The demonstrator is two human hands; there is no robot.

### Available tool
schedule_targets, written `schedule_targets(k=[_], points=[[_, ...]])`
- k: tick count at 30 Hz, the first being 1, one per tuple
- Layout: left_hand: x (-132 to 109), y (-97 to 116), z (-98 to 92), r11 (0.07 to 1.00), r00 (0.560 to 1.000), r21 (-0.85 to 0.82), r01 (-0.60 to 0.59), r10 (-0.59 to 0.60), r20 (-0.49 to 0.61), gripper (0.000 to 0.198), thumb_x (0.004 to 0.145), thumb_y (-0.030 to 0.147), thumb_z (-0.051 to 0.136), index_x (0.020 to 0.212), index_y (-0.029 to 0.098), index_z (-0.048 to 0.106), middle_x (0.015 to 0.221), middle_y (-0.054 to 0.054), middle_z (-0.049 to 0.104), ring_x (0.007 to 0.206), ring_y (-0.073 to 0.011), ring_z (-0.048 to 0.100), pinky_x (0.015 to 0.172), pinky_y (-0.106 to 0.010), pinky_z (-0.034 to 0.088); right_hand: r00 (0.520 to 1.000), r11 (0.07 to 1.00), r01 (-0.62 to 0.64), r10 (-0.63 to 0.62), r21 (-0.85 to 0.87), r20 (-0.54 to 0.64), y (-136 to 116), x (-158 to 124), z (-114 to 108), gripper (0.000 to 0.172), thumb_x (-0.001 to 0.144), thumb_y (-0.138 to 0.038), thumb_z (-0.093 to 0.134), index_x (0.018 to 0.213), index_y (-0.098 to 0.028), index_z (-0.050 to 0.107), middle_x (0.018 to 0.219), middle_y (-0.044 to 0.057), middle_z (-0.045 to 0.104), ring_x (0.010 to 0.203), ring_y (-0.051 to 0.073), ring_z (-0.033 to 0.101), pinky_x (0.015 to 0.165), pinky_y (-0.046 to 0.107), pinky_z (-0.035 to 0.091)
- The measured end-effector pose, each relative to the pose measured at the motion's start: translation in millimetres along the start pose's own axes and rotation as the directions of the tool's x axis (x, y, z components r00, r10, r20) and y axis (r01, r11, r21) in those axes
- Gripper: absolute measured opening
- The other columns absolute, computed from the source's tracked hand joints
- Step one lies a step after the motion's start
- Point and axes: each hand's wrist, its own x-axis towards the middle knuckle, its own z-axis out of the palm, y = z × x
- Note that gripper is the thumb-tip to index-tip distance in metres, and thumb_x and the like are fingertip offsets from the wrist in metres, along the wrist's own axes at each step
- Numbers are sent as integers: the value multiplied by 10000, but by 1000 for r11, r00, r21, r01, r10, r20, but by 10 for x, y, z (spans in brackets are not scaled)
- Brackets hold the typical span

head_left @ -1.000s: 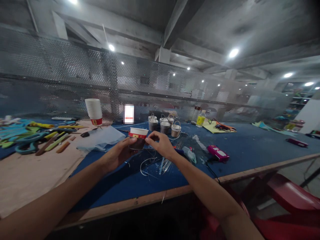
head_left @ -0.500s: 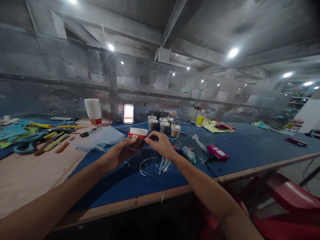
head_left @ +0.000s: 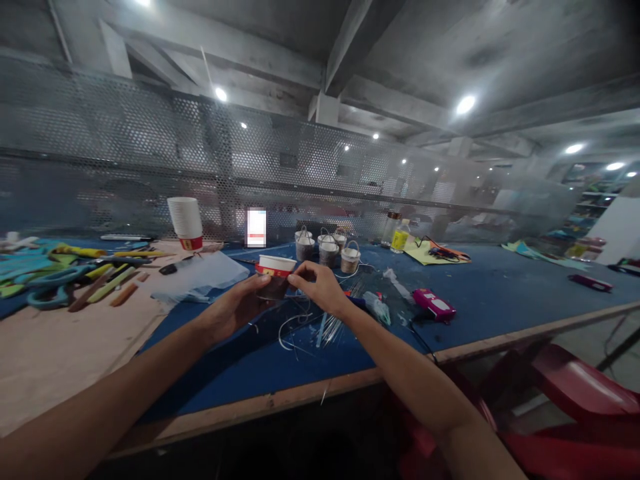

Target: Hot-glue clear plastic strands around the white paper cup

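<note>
Almost nothing has moved since the earlier frames: both hands and the paper cup (head_left: 274, 268) stay where they were, held just above the blue table (head_left: 500, 293) near its front edge. The left hand (head_left: 235, 305) wraps the cup's left side with curled fingers, while the right hand (head_left: 323, 288) pinches the cup's right wall just under the rim between thumb and forefinger. Loose wire strands (head_left: 300, 327) lie on the table below the hands, small handled buckets (head_left: 327, 252) stand just behind the cup, and a pink gadget (head_left: 434, 304) lies to the right.
</note>
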Motion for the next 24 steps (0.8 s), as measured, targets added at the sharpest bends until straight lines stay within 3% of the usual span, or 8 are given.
schedule_targets(k=[5,11,14,19,24], points=[[5,26,12,1000,999,8,18,-18,-30,262,927,325,836,1150,194,875,1199,-101,874,1063,-276,792,894,-342,615,1000,995,-13,12,99,8,50,30,1,248,955,-459,718,912,-216,704,830,15,766,834,207,747,852,320,578],[1,44,28,1000,1000,15,-19,20,-20,247,907,326,876,1100,172,878,1152,-114,877,1000,-236,791,857,-287,615,999,999,34,-33,40,-27,76,33,-3,232,960,-438,708,977,-206,719,914,27,775,872,201,737,886,321,570],[7,38,5,999,1000,37,-28,28,-14,277,870,317,910,1098,163,877,1180,-119,873,1045,-238,786,878,-280,608,998,998,56,-56,5,-35,70,20,-1,240,943,-440,725,963,-201,716,932,29,772,864,194,721,890,325,561],[27,17,-37,998,1000,57,4,-5,14,393,823,291,943,1173,136,855,1281,-169,846,1200,-311,765,1004,-343,582,999,999,41,-41,-27,-30,34,2,7,244,939,-436,737,961,-194,725,940,26,773,889,190,718,912,326,559],[44,5,-61,1000,1000,22,-5,5,11,348,846,253,918,1166,132,849,1284,-160,845,1182,-294,770,961,-323,591,1000,1000,10,-10,-25,-2,52,6,24,234,980,-428,725,971,-194,737,889,14,768,811,175,726,870,312,565]])
